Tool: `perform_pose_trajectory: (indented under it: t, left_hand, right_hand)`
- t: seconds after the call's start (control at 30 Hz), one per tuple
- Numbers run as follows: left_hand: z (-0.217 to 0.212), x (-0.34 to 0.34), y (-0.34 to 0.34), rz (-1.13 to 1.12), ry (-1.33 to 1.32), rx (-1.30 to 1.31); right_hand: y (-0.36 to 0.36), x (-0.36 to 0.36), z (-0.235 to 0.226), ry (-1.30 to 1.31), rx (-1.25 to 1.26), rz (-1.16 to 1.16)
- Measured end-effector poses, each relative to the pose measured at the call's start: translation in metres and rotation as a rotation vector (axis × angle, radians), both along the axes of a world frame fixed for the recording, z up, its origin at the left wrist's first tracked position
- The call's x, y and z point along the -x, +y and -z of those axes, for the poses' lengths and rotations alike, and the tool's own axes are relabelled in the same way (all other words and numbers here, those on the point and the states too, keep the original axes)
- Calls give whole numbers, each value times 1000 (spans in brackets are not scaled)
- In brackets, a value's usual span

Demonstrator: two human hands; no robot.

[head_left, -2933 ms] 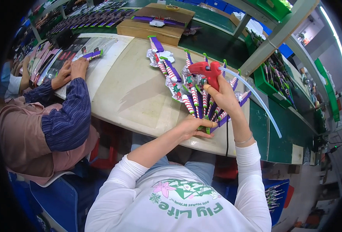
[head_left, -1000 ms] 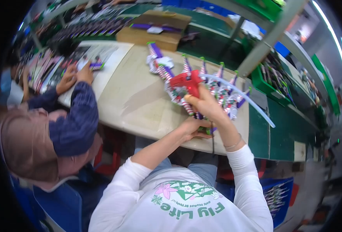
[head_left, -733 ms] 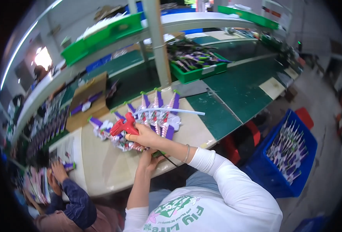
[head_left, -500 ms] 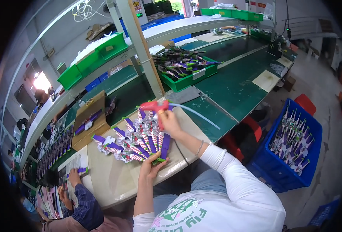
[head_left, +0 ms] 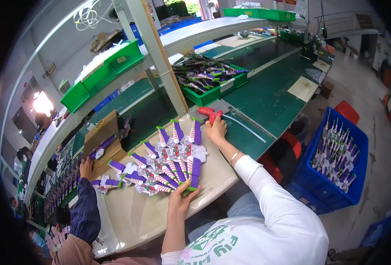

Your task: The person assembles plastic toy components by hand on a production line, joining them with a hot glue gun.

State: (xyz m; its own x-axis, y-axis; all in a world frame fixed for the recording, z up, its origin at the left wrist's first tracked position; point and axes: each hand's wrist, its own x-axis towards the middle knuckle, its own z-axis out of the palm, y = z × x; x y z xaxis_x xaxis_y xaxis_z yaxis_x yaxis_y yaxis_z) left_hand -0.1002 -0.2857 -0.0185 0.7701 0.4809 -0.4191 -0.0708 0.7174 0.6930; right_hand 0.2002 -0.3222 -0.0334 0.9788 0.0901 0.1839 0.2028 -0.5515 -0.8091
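My right hand (head_left: 216, 130) is closed round the handle of a red glue gun (head_left: 209, 113), beside a grey pad at the worktop's far edge. A pale glue stick or hose (head_left: 246, 128) trails from the gun to the right. My left hand (head_left: 182, 196) pinches the green end of a striped piece (head_left: 190, 167) at the front of a fan of similar pieces. These are white and purple, with red-and-white striped stems and green tips. Several more striped pieces (head_left: 176, 139) overlap behind it on the beige worktop (head_left: 142, 216).
A co-worker's hand (head_left: 86, 168) is at a cardboard box (head_left: 111, 154) on the left. A green crate (head_left: 217, 90) of dark and purple pieces stands beyond the post (head_left: 162, 57). At right, a blue bin (head_left: 337, 194) holds more striped pieces. Green trays (head_left: 102, 73) sit on the shelf.
My right hand has moved right with the glue gun, off the pieces. My left hand still holds the striped end. The co-worker's hand has gone to the cardboard box; a striped piece now lies nearby.
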Motion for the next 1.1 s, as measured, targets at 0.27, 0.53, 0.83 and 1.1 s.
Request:
perform_pose_trajectory:
  t: [0.27,0.53,0.83,1.1]
  left_hand:
    - [7,2,3,119,-11,29]
    - [16,5,8,46,-96,43]
    - [11,1,5,104,-128,-45]
    - [4,15,-23,221,36,-279]
  right_hand:
    - [-54,179,22,320,-520,-335]
    - [-19,199,-15,718,-897,-601]
    - [-33,189,-25,728,-928,-734]
    - [-88,206,-18,590,-966,-701]
